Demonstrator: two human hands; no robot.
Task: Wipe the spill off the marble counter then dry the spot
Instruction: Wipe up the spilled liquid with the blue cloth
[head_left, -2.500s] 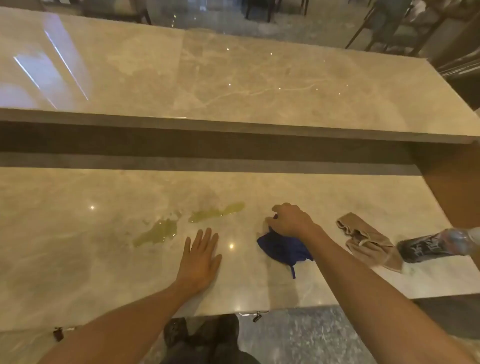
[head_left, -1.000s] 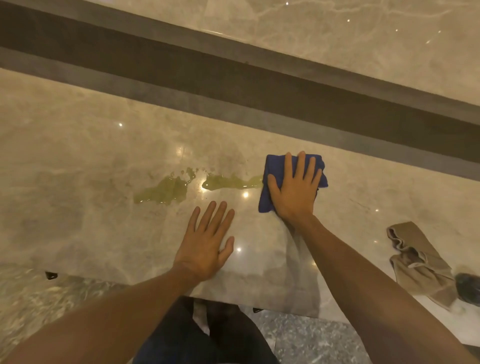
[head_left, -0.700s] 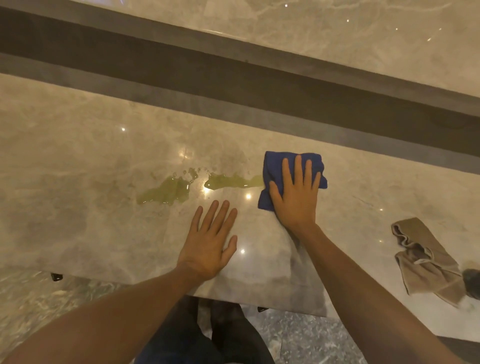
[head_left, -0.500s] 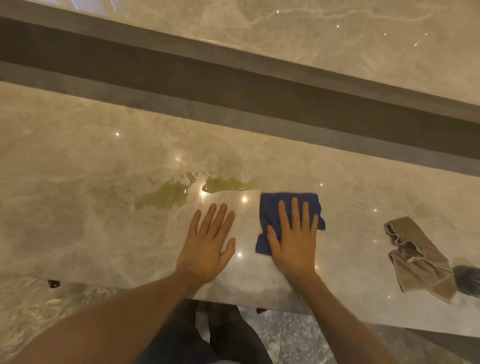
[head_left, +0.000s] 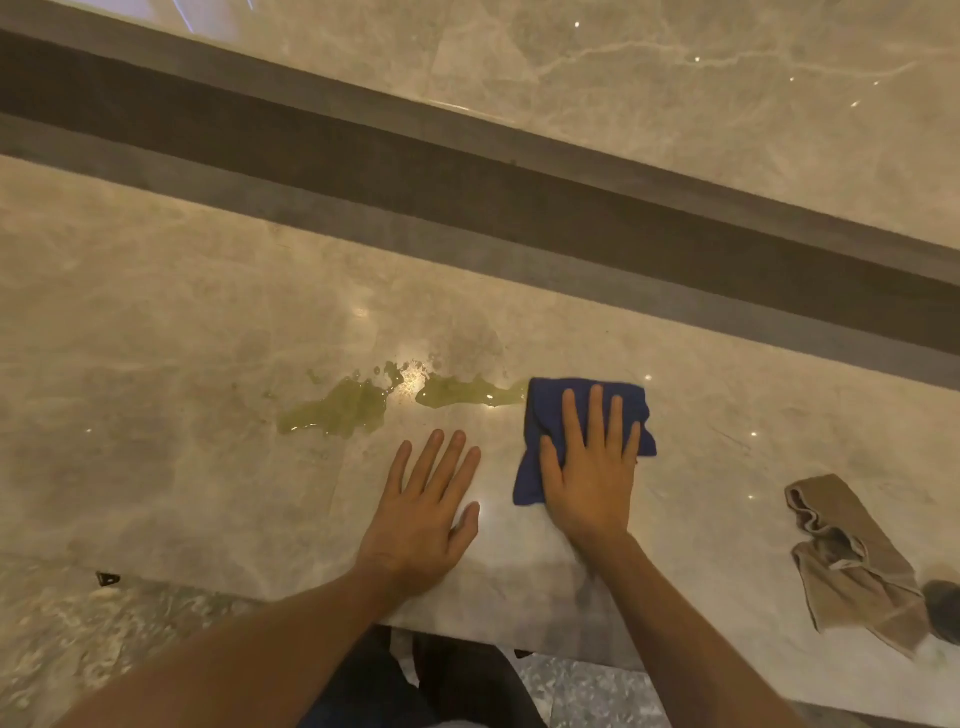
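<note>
A yellow-green spill (head_left: 358, 408) lies in two puddles on the beige marble counter (head_left: 156, 338). A folded blue cloth (head_left: 540, 415) lies flat just right of the spill, its left edge touching the right puddle. My right hand (head_left: 589, 467) presses flat on the cloth, fingers spread. Flat on the bare marble, my left hand (head_left: 426, 504) rests with its fingers apart, below the spill and holding nothing.
A crumpled tan cloth (head_left: 852, 556) lies at the right near the counter's front edge. A dark bottle end (head_left: 943, 605) shows at the right border. A dark recessed ledge (head_left: 467, 187) runs behind the counter below a raised marble top (head_left: 727, 104).
My right hand slid the blue cloth toward me from its farther spot beside the spill, then a little back toward the puddle. The left hand has stayed flat in place.
</note>
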